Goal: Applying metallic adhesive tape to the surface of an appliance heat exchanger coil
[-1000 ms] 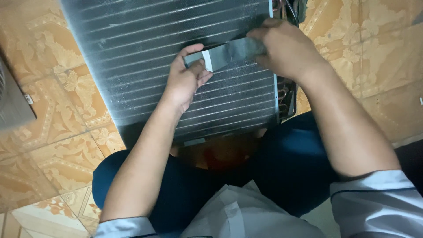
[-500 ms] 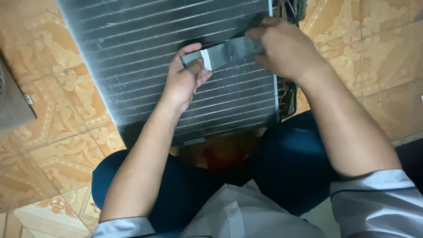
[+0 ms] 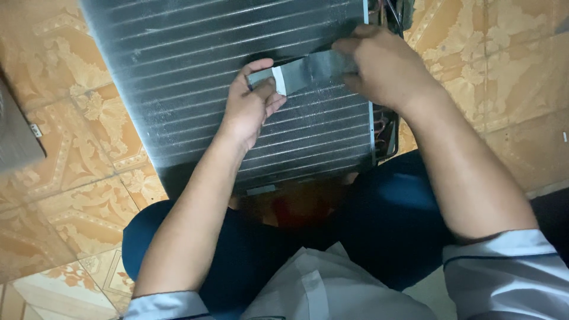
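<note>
Home-like repair spot: ornate patterned floor tiles [image 3: 77, 201], finned coil unit [image 3: 195, 77] on floor.

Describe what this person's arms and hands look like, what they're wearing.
Both arms are bare from above the elbow down. The left hand and right hand wear no gloves; no rings or watch show. Short light grey sleeves with a thin dark line near the hem end at the upper arms.

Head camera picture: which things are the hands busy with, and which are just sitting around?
Busy with:
left hand
right hand
grey strip, held by both hands
finned metal panel under it

Just sitting around:
grey object at the left edge
patterned floor tiles
</note>
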